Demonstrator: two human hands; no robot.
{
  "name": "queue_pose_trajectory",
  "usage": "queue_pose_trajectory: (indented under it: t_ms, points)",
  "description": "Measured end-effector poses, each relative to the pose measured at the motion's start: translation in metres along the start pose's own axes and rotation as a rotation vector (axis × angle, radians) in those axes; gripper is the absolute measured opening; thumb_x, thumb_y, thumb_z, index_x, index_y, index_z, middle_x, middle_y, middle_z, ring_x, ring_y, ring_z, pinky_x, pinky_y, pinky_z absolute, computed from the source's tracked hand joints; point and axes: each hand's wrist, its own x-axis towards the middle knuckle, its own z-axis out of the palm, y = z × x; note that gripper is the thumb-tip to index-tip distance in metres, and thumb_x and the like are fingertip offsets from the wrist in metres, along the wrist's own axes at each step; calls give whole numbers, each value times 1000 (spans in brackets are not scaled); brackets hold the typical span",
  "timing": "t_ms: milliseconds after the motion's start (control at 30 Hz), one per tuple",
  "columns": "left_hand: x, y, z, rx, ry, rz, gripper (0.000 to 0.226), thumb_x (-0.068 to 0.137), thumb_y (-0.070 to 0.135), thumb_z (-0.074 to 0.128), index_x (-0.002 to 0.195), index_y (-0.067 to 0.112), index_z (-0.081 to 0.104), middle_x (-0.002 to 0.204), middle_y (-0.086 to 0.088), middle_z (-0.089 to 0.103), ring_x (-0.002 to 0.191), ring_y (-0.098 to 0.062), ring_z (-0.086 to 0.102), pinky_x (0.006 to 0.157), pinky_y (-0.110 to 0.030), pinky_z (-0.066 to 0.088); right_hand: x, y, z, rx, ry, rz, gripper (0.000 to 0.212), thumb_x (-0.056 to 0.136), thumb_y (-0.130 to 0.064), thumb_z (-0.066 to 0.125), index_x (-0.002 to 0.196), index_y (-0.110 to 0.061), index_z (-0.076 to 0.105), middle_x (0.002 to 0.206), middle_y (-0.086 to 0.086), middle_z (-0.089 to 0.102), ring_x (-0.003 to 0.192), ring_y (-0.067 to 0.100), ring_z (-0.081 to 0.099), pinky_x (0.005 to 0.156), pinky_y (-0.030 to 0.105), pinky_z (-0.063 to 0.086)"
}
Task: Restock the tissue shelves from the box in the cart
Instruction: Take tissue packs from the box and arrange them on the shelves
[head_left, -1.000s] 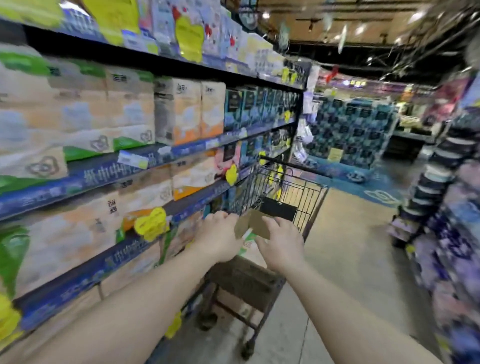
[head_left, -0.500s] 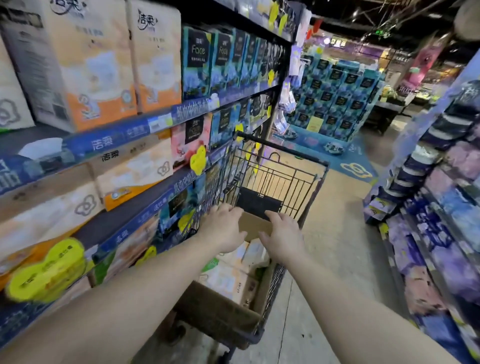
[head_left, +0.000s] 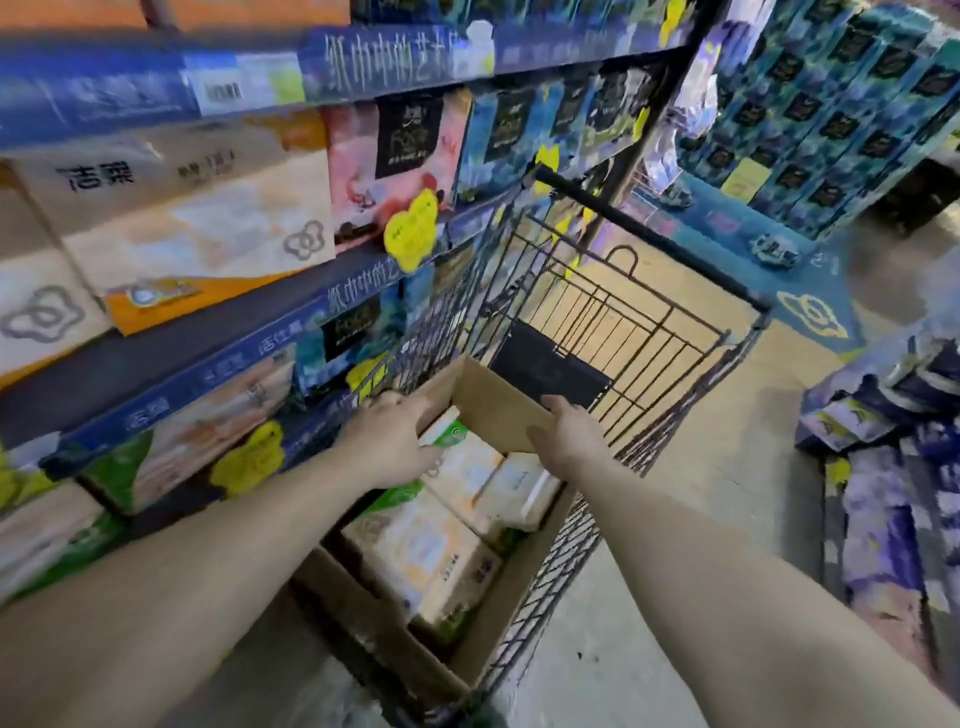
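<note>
A supermarket aisle: left of the hands, blue-edged shelves (head_left: 249, 83) packed with tissue packs and yellow price tags (head_left: 410, 228); ahead, a black wire shopping cart (head_left: 613, 291); beyond, a stacked teal box display (head_left: 841, 114).

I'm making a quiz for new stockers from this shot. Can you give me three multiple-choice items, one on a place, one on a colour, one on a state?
1. Where is the cardboard box?
A. On the floor
B. Inside the cart
C. On a shelf

2. What colour are the tags hanging on the shelf edges?
A. Yellow
B. Red
C. White

3. How is the box?
A. Taped shut
B. Crushed flat
C. Open, with tissue packs inside

Answers:
1 B, the wire cart walls surround the box.
2 A, the tags are bright yellow.
3 C, the flaps are up, the left hand and right hand are at them, and packs show.
</note>
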Motion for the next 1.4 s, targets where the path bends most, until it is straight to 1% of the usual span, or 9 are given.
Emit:
queue_pose_trajectory:
  t_ms: [200,333,500,833,1000,1067,1133,1267,1400]
  points:
    - [63,32,59,-198,-100,-244,58,90,44,57,140,18,42,137,-14,45,127,-29,44,96,-28,39,118,53,21,-130,-239,-81,47,88,-31,49,134,-21,44,113,9,58,98,29,58,81,36,51]
    - [101,62,106,-258,-211,-341,55,92,46,53,140,23,41,128,-7,52,110,-25,56,86,-34,48,171,79,45,-212,-337,-178,38,89,-38,49,123,-21,50,104,4,63,87,24,59,74,32,49]
    - [131,85,166,-339,-295,-443,61,89,45,56,144,30,36,145,-6,43,128,-28,44,100,-36,43,211,96,87,-365,-496,-281,49,91,-36,48,134,-14,40,124,14,56,114,34,54,93,43,48]
    - [159,116,229,-799,-473,-732,68,100,39,42,153,14,6,159,-10,20,139,-30,33,107,-30,32,224,120,140,-509,-660,-227,39,95,-28,41,129,-10,47,131,15,56,122,35,52,97,44,43]
    - [155,125,235,-948,-417,-837,51,103,35,36,149,14,30,155,-9,29,138,-28,34,102,-25,31,219,124,147,-606,-663,-182,46,96,-38,37,129,-11,51,134,13,52,124,33,47,99,44,39]
    - [153,125,238,-1043,-336,-926,30,102,32,39,122,18,56,128,-12,53,114,-28,53,86,-26,36,219,126,149,-583,-669,-194,47,96,-39,36,130,-9,49,135,15,51,123,34,48,98,42,40]
    - [150,123,244,-1125,-204,-1029,20,100,33,43,92,21,57,99,-11,57,90,-27,57,77,-30,38,221,125,148,-519,-703,-188,46,97,-38,39,130,-6,44,136,17,49,123,34,49,97,40,41]
    - [144,120,255,-1210,-115,-1175,27,94,33,55,107,9,55,102,-14,60,92,-32,58,74,-33,43,229,128,140,-443,-762,-207,55,92,-41,54,131,-4,43,132,15,53,120,32,53,92,37,44]
    - [136,119,257,-1447,-86,-1324,46,87,25,69,124,0,56,124,-15,61,112,-32,58,86,-37,48,230,128,129,-250,-820,-115,53,83,-34,70,124,-6,51,120,8,60,111,28,58,83,31,45]
